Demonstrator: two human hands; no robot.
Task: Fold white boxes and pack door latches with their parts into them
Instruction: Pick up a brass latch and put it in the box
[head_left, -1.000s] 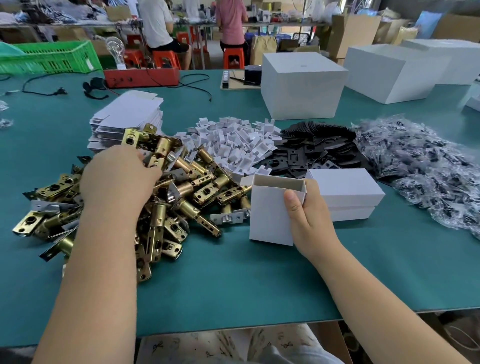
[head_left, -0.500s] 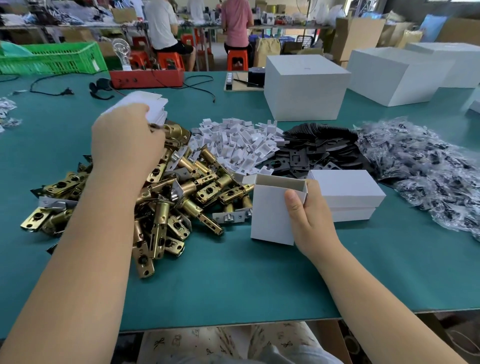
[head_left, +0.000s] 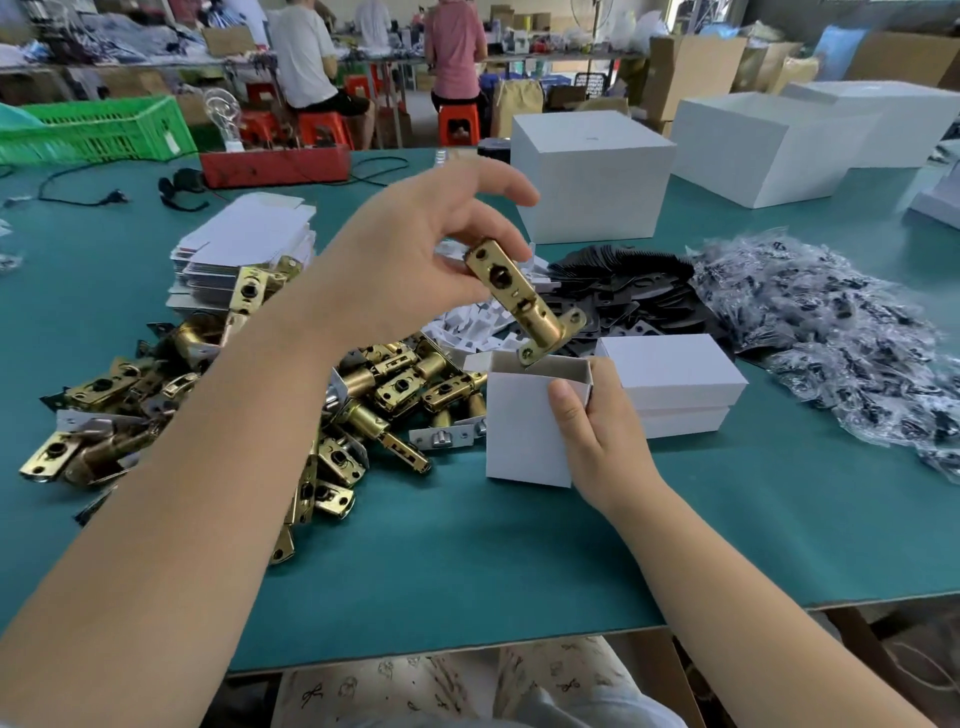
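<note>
Starting at the far left, a green plastic crate (head_left: 98, 130) is seen at the back edge of the teal table (head_left: 467, 561), with a black cable (head_left: 78, 195) lying in front of it and a red tray (head_left: 275, 166) just to its right. Nearer the front, a heap of brass door latches (head_left: 363, 415) is spread over the table's left half, and a stack of flat white box blanks (head_left: 244, 249) lies behind that heap. Above the heap the left hand (head_left: 410, 260) is raised, and a single door latch (head_left: 519, 301) is pinched at its upper end between thumb and fingers, the index finger being stretched out above. This latch is held tilted, its lower faceplate end placed right at the open mouth of a small white box (head_left: 524, 431). The box stands upright on the table and is gripped at its right side by the right hand (head_left: 597, 441), the thumb being pressed against the front wall. Behind the box a pile of small white inserts (head_left: 483, 322) can be made out, then a pile of black plates (head_left: 623, 291). Closed white boxes (head_left: 670, 384) are stacked just right of the held box. Further right, clear bags of small parts (head_left: 831, 343) are heaped, and large white cartons (head_left: 592, 176) stand at the back.
</note>
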